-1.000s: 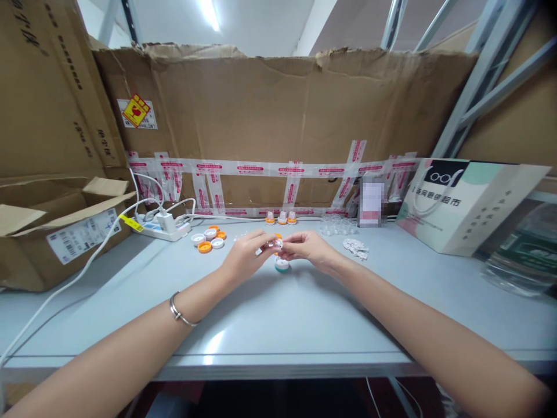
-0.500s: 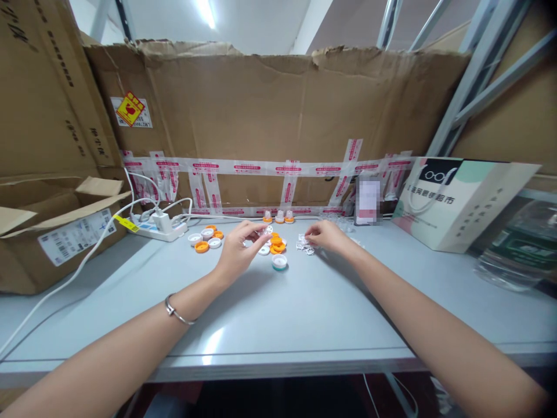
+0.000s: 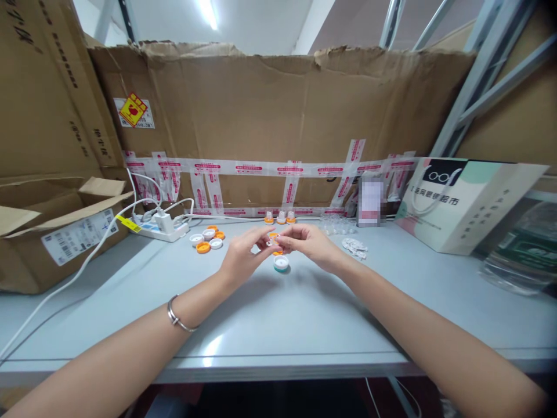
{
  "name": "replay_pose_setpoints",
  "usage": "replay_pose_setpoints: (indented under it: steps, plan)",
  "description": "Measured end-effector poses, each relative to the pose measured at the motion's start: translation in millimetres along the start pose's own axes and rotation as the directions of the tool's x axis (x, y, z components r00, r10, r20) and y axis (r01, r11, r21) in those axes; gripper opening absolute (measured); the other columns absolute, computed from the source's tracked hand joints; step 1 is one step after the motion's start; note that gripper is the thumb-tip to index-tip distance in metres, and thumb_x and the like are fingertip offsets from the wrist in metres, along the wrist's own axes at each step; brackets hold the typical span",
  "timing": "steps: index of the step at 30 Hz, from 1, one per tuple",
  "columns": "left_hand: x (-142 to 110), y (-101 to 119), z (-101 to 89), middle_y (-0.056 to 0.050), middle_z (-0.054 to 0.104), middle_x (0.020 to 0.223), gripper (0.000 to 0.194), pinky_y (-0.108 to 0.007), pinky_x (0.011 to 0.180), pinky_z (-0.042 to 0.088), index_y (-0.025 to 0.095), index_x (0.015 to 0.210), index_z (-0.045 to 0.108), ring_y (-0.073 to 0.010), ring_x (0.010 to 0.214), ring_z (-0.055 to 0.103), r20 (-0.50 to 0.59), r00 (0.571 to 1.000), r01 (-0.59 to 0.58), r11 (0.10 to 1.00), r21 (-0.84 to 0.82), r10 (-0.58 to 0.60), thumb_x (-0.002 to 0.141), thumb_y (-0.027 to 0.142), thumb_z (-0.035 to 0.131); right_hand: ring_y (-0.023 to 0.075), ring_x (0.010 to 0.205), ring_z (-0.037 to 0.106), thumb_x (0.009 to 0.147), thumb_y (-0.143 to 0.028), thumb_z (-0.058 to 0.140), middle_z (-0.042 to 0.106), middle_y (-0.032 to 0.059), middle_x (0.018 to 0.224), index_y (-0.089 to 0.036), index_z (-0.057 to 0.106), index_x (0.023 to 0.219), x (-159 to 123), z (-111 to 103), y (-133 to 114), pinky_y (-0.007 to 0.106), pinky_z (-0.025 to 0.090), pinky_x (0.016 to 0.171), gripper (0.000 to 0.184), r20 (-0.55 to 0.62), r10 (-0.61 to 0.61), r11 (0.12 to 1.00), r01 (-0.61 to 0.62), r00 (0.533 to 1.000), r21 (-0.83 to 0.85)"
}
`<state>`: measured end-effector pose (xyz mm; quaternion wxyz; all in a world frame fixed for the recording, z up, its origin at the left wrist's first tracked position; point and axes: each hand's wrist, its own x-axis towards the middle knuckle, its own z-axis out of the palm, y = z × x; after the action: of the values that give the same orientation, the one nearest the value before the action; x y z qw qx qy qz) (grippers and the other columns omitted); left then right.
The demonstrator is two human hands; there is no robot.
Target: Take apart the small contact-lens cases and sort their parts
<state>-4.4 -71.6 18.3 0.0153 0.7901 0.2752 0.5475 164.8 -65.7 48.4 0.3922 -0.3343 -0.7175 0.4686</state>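
Note:
My left hand (image 3: pixel 243 252) is closed in a pinch on a small white plastic piece (image 3: pixel 270 242), partly hidden by the fingers. My right hand (image 3: pixel 311 242) meets it at the fingertips, its thumb and forefinger pinched together; what they hold is too small to make out. Under and behind the hands, orange caps (image 3: pixel 277 253) show only in part. Just in front stands a white cap with a green base (image 3: pixel 281 264). Three clear-topped orange pieces (image 3: pixel 281 217) stand in a row behind. White and orange caps (image 3: pixel 203 247) lie left of my left hand.
Flat white pieces (image 3: pixel 355 248) lie right of my right wrist, with clear plastic parts (image 3: pixel 337 224) behind. A power strip (image 3: pixel 167 231) and open carton (image 3: pixel 78 232) are left. A phone (image 3: pixel 369 200), paper bag (image 3: pixel 461 215) and water bottle (image 3: pixel 517 255) stand right.
My right hand has moved left from the small white pieces to my left fingertips. The flat white pieces by my right wrist have come into fuller view.

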Motion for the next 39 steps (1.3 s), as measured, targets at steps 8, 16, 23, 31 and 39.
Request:
replay_pose_setpoints:
  steps: [8,16,23,31,39]
  plan:
    - [-1.2,2.2,-0.1,-0.005,0.058,0.092,0.034,-0.03,0.075,0.045,0.02,0.109,0.051,-0.0154,0.083,0.054,0.237,0.969,0.053,0.995,0.088,-0.073,0.077,0.032,0.056,0.0137,0.065,0.057,0.064,-0.038,0.063,0.064,0.0041,0.069,-0.015,0.063,0.076,-8.1,-102.1,-6.6,0.024,0.044,0.06,0.025,-0.26,0.136,0.852,-0.247,0.956,-0.461]
    - [-7.7,-3.0,4.7,-0.005,0.056,0.098,0.028,-0.029,0.078,0.042,0.02,0.105,0.053,-0.0163,0.088,0.053,0.433,0.894,0.084,0.992,0.099,-0.119,0.081,0.032,0.05,0.0133,0.049,0.054,0.059,-0.024,0.064,0.058,0.0046,0.05,-0.014,0.061,0.051,-30.9,-177.1,21.9,0.024,0.042,0.049,0.013,-0.345,0.523,0.468,-0.6,0.78,-0.649]
    - [-10.7,-10.1,5.6,-0.005,0.057,0.086,0.026,-0.03,0.071,0.042,0.017,0.094,0.058,-0.0181,0.079,0.053,0.477,0.851,0.127,0.966,0.224,-0.222,0.073,0.033,0.056,0.0163,0.059,0.056,0.064,-0.038,0.062,0.062,0.0071,0.062,-0.014,0.059,0.059,-24.1,-160.0,4.6,0.026,0.04,0.053,0.024,-0.567,0.367,0.27,-0.668,0.738,-0.694]
    - [-12.2,-7.8,12.5,-0.004,0.057,0.078,0.026,-0.029,0.067,0.04,0.017,0.086,0.061,-0.0183,0.074,0.053,0.484,0.813,0.224,0.941,0.254,-0.324,0.069,0.038,0.059,0.0128,0.062,0.052,0.063,-0.05,0.06,0.06,0.002,0.071,-0.017,0.06,0.082,-5.3,-48.2,1.9,0.021,0.036,0.052,0.038,0.063,0.197,0.711,-0.098,0.978,-0.697]
    - [-13.0,-10.1,16.6,-0.004,0.057,0.073,0.03,-0.025,0.058,0.038,0.015,0.079,0.06,-0.0162,0.068,0.051,0.488,0.801,0.268,0.937,0.225,-0.347,0.067,0.042,0.06,0.0122,0.061,0.048,0.058,-0.051,0.064,0.057,0.0001,0.072,-0.018,0.055,0.088,-2.1,-14.9,20.6,0.021,0.032,0.05,0.046,0.149,0.141,0.688,0.012,0.979,-0.726]
